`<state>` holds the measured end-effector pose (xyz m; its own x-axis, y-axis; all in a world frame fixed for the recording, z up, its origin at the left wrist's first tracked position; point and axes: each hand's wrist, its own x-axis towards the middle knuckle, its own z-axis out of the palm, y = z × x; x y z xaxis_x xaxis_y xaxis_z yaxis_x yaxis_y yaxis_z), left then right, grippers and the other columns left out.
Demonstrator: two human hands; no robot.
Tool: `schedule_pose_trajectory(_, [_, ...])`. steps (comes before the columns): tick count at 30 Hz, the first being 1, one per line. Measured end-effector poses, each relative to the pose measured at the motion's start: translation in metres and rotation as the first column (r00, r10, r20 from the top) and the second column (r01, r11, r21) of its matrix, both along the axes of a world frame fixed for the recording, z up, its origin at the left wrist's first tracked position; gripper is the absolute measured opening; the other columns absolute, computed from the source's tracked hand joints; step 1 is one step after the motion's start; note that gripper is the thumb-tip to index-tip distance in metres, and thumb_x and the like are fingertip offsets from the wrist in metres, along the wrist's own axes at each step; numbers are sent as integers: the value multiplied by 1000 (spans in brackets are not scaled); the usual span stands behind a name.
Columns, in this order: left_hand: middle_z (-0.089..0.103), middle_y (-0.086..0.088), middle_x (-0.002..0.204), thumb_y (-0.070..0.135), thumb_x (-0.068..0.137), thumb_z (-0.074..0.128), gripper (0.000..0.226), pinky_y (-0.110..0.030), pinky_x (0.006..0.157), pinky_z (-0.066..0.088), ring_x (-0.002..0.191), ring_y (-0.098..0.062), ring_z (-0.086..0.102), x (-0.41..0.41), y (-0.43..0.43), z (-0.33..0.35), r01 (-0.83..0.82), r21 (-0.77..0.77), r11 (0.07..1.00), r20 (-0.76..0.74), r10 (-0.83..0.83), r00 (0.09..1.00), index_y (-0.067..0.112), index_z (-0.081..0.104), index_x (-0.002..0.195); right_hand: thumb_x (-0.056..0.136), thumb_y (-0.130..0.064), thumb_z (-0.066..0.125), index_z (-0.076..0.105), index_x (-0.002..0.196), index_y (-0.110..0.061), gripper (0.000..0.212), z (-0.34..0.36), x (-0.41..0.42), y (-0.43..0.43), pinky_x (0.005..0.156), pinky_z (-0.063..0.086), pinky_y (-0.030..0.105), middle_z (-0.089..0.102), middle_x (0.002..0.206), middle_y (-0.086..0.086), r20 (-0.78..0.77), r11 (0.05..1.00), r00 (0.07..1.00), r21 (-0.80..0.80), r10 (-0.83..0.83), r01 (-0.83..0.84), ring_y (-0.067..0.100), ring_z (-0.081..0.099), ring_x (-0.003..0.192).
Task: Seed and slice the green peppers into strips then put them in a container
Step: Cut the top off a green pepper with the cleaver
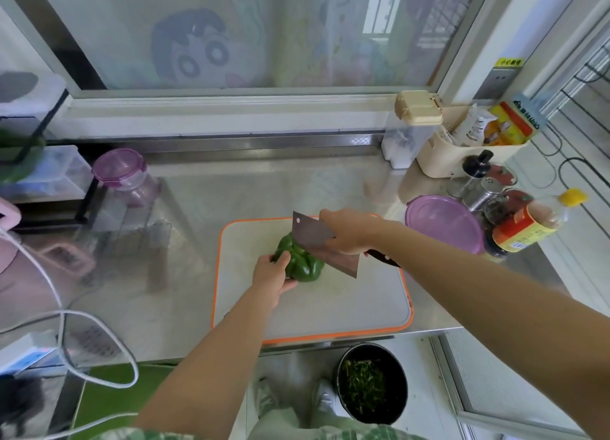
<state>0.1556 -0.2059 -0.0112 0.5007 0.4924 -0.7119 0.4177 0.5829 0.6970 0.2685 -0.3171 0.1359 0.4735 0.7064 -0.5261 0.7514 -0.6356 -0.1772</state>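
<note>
Pepper (pixel 302 259): whole, green, on the board (pixel 346 304), upper-left part of it, frame centre. Sits well inside the orange rim; bare board to its lower right and below.

Left hand (pixel 272 276): gripping the pepper's left side, fingers wrapped over the top, thumb underneath toward the near side.

Right hand (pixel 350 231): clenched around the cleaver (pixel 318 243) where blade meets handle. Blade held flat-side toward camera, tilted, its lower edge just beside the pepper's right side; contact cannot be told. Dark handle end pokes out lower right of the hand.

Board: lies near the counter's front edge, its near rim almost at the lip. Steel counter (pixel 231 188) open behind the board and to its left.

Crowding: purple lid (pixel 444 223) just off the board's upper-right corner, bottles and shakers behind it at frame right. Purple-lidded jar (pixel 123 177) upper left, well apart from the board.

Below counter edge, lower centre-right: black bin (pixel 371 382) on the floor holding green scraps.

White cable (pixel 66 324) loops over the counter's left side, clear of the board.
</note>
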Motion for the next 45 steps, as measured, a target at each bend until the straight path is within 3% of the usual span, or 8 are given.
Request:
schedule_pose_trajectory(11, [55,-20,131,19,98,58,36,-26,53,57,106,-35,64,1,4,2,38,25,999,-42,-37,998,0,47,126,98,-38,46,40,130,-7,45,5,-11,10,65,34,29,55,122,12,37,992,997,-111,72,-67,28,53,103])
schedule_pose_trajectory(15, [54,-20,131,18,98,58,36,-24,51,57,110,-36,62,1,5,1,44,35,998,-50,-42,998,-1,47,126,98,-31,45,42,129,-6,40,9,-11,18,50,32,24,56,118,12,19,985,996,-154,82,-78,24,53,87])
schedule_pose_trajectory(19, [55,-20,132,16,97,60,37,-30,71,58,110,-36,63,1,7,0,60,64,996,-70,-55,996,-2,49,127,96,-25,48,47,123,-3,35,10,-9,24,34,34,19,58,112,13,-23,982,1000,-187,18,-22,16,50,60])
schedule_pose_trajectory(25, [55,-22,131,13,96,60,36,-32,75,57,111,-40,62,3,6,0,57,111,992,-92,-47,995,-5,51,126,92,-29,53,54,116,-4,35,-2,-7,37,50,44,27,64,106,14,-8,971,1000,-235,30,-31,28,65,84])
schedule_pose_trajectory(28, [56,-21,129,12,96,61,37,-35,79,58,110,-41,62,4,5,3,50,116,992,-109,-38,993,-6,52,126,91,-32,56,56,113,-5,35,-7,-9,40,47,42,26,66,100,12,1,970,999,-239,49,-47,28,67,82])
schedule_pose_trajectory(32, [58,-21,124,15,95,63,36,-45,84,58,110,-40,61,7,3,-2,49,157,986,-130,-28,991,-6,56,123,91,-36,54,57,113,-6,37,-7,-3,31,62,52,33,66,102,13,-2,974,1000,-226,29,-29,30,67,87])
schedule_pose_trajectory(40, [59,-16,110,16,95,63,34,-49,85,58,99,-37,62,10,4,-5,57,198,979,-164,-24,986,-4,58,122,95,-30,52,56,111,-7,28,-11,-9,33,37,33,19,63,92,8,10,972,1000,-233,12,-9,19,57,53])
schedule_pose_trajectory(45, [58,-15,107,17,95,63,34,-46,83,59,87,-31,59,13,3,-6,48,212,976,-159,-14,987,-4,58,121,92,-37,55,59,108,-7,34,-14,-2,32,47,45,25,66,94,10,8,977,1000,-212,1,1,26,66,74])
